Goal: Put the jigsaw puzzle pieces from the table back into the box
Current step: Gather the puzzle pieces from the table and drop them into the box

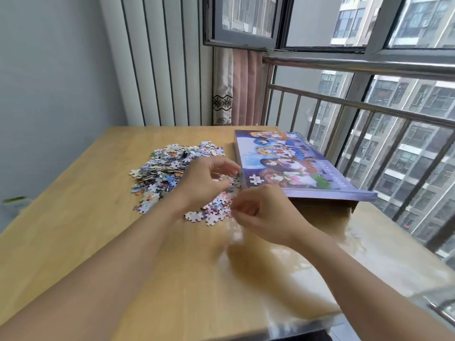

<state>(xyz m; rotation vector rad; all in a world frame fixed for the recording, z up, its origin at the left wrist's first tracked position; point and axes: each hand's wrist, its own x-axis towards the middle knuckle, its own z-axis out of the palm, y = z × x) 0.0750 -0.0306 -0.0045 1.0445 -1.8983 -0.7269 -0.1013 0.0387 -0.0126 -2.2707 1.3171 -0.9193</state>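
A heap of loose jigsaw pieces (172, 168) lies in the middle of the wooden table (73, 217), with a thinner scatter of pieces (211, 212) nearer to me. The puzzle box (295, 166), with its purple picture lid on, stands to the right of the heap. My left hand (206, 183) hovers over the near pieces with curled fingers, and some pieces seem to sit at its fingertips. My right hand (263, 212) is beside the box's near corner, fingers curled in a pinch over the scatter. Blur hides what either hand holds.
A metal railing (369, 109) and windows run along the table's right side. A curtain (236, 89) hangs at the far corner. A green and white object (14, 204) sits past the table's left edge. The table's right part carries a glossy sheen.
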